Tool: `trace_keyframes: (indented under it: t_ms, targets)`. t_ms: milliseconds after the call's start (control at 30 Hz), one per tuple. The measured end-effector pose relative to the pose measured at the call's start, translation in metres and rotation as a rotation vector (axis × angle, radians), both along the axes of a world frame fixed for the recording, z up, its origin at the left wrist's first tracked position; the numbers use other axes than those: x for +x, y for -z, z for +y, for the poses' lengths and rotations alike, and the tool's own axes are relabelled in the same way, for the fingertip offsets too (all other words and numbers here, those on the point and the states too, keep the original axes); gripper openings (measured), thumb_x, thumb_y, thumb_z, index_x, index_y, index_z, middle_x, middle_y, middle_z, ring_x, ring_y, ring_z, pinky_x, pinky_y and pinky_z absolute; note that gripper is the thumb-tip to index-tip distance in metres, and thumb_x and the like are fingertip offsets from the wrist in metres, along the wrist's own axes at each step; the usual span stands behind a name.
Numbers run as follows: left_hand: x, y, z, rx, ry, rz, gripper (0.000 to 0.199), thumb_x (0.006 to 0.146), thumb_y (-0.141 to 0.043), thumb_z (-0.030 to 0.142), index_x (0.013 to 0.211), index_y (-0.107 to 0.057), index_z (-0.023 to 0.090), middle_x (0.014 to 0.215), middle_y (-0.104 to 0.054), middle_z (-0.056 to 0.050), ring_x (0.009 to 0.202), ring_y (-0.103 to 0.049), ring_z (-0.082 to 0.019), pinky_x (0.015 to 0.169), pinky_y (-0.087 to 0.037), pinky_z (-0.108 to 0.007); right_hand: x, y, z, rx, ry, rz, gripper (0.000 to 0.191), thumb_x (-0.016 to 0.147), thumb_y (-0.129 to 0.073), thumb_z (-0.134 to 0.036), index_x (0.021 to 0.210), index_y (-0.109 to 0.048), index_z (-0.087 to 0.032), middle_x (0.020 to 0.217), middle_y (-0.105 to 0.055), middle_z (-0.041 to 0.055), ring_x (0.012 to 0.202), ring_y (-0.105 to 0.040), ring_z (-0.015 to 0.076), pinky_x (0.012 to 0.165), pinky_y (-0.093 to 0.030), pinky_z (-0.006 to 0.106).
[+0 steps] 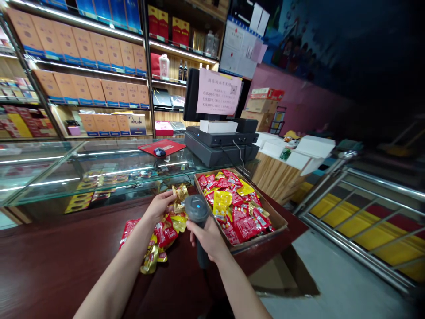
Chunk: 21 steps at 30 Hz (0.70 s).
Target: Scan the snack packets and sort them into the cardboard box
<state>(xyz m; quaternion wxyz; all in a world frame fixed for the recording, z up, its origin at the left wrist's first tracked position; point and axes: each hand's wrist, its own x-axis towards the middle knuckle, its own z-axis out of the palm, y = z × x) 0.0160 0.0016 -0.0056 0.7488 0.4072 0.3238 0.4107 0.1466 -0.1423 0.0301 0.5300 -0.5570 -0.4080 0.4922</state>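
In the head view, my right hand [210, 237] is wrapped round the handle of a dark grey barcode scanner [196, 208], which shows a small blue light on top. Just left of the scanner head, my left hand [160, 207] pinches a gold snack packet [180, 193] by its edge. Under and in front of that hand lies a loose pile of red, yellow and gold snack packets [166, 232] on the dark red tabletop [66, 252]. To the right, a shallow cardboard box [282, 225] is filled with similar red and yellow packets.
Behind the tabletop runs a glass display counter [109, 153]. On it stand a monitor [191, 95] with a pink notice, a black cash drawer [215, 153] and a mouse [160, 152] on a red mat. Metal railings [372, 212] rise at the right; stocked shelves line the back.
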Motion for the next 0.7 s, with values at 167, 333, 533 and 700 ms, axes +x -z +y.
trace_keyframes:
  t_ms: [167,333,533,700]
  targets:
    - [-0.001,0.006,0.003,0.031,-0.066,0.046,0.036,0.068,-0.074,0.023,0.103,-0.069,0.014,0.088,-0.072,-0.008,0.063,-0.065,-0.013,0.054,-0.050,-0.021,-0.010,0.012,0.004,-0.064,-0.060,-0.054,0.018,0.069,-0.060,-0.027,0.056,-0.051,-0.018,0.036,-0.044,-0.0057,0.031,-0.038,0.0077,0.033,-0.031,0.020]
    - [-0.001,0.000,0.002,0.070,-0.100,0.051,0.045,0.065,-0.076,0.027,0.107,-0.068,0.013,0.085,-0.073,-0.008,0.062,-0.065,-0.015,0.057,-0.050,-0.024,-0.011,0.017,0.014,-0.052,-0.051,-0.088,0.015,0.067,-0.056,-0.022,0.054,-0.050,-0.019,0.035,-0.044,-0.0053,0.031,-0.038,0.0095,0.033,-0.031,0.022]
    - [-0.001,-0.014,-0.002,0.111,-0.184,0.068,0.048,0.061,-0.078,0.030,0.105,-0.070,0.013,0.079,-0.072,-0.005,0.057,-0.061,-0.011,0.053,-0.044,-0.019,-0.016,0.018,0.026,-0.013,-0.053,-0.103,0.015,0.064,-0.054,-0.020,0.051,-0.047,-0.020,0.034,-0.043,-0.0054,0.030,-0.038,0.0103,0.033,-0.032,0.023]
    - [-0.003,-0.017,-0.001,0.112,-0.235,0.086,0.049,0.059,-0.079,0.032,0.103,-0.070,0.013,0.072,-0.071,-0.003,0.048,-0.052,-0.006,0.046,-0.036,-0.017,-0.022,0.017,0.027,-0.001,-0.065,-0.099,0.011,0.064,-0.052,-0.019,0.054,-0.047,-0.021,0.035,-0.043,-0.0069,0.030,-0.037,0.0091,0.035,-0.033,0.022]
